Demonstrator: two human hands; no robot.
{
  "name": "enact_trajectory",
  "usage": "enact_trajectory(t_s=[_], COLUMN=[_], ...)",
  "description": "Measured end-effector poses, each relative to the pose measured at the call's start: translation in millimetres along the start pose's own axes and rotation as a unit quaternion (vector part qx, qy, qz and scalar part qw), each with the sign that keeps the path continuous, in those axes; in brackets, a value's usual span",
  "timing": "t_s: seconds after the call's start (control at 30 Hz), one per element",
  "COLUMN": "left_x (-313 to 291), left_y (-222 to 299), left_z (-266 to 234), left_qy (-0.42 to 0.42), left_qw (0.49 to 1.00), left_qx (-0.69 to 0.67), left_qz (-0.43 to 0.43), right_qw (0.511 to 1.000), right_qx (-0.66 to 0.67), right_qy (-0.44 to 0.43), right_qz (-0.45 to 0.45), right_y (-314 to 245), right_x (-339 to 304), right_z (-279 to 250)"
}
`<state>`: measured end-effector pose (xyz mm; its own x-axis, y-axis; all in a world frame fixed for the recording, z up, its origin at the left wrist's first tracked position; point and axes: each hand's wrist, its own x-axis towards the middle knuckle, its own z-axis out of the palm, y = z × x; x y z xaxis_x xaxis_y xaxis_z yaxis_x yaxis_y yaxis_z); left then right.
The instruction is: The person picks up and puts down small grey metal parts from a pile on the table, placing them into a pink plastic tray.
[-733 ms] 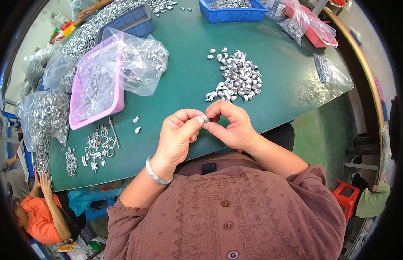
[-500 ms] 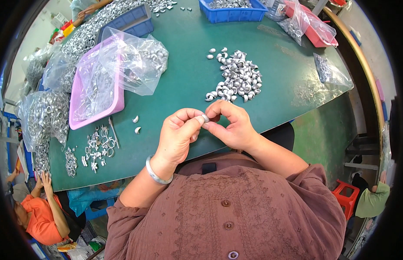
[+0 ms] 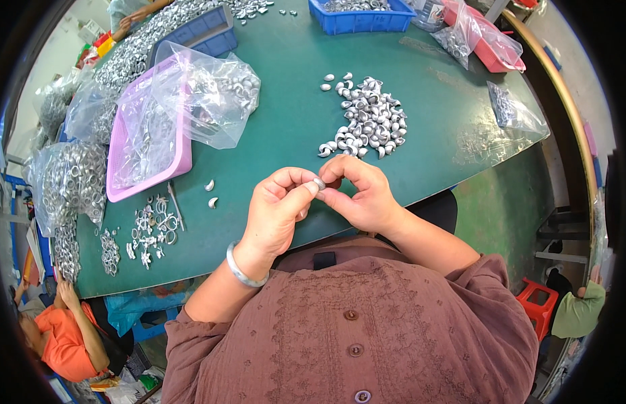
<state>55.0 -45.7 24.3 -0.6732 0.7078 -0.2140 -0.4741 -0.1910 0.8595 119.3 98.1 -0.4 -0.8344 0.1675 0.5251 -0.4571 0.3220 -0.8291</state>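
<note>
Between my fingertips is a small rounded silver-grey metal piece [image 3: 319,183], held above the table's near edge. My left hand [image 3: 279,205] pinches it between thumb and fingers. From the other side my right hand [image 3: 360,192] grips it too, thumb and index finger closed on it. Just beyond my hands lies a pile of similar curved metal pieces [image 3: 373,118], some showing a hollow side. Two loose crescent-shaped pieces [image 3: 212,202] rest on the green table to the left of my left hand.
A lilac basket [image 3: 185,151] with a clear plastic bag [image 3: 222,138] stands at left. Near it lie silver ring-like parts [image 3: 151,225] and a thin tool [image 3: 175,205]. Blue trays [image 3: 356,25] and a red bin [image 3: 501,62] line the far side. A person in orange [image 3: 70,343] sits at left.
My hands and the metal piece stay almost still. At the left, the hands of the person in orange have shifted slightly at the table's edge.
</note>
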Motion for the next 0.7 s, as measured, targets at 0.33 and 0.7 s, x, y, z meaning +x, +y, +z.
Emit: enact_trajectory(t_s=[0.33,0.7], left_x=[3,6], left_y=[0,32], left_z=[-11,-32], left_qy=[0.037,0.004], left_qw=[0.998,0.992], left_qx=[-0.043,-0.125], left_qz=[-0.04,-0.026], right_qw=[0.967,0.941], right_qx=[0.123,0.02], right_qy=[-0.007,0.193], right_qz=[0.224,0.277], right_y=[1,42], right_x=[23,233], right_z=[-20,-147])
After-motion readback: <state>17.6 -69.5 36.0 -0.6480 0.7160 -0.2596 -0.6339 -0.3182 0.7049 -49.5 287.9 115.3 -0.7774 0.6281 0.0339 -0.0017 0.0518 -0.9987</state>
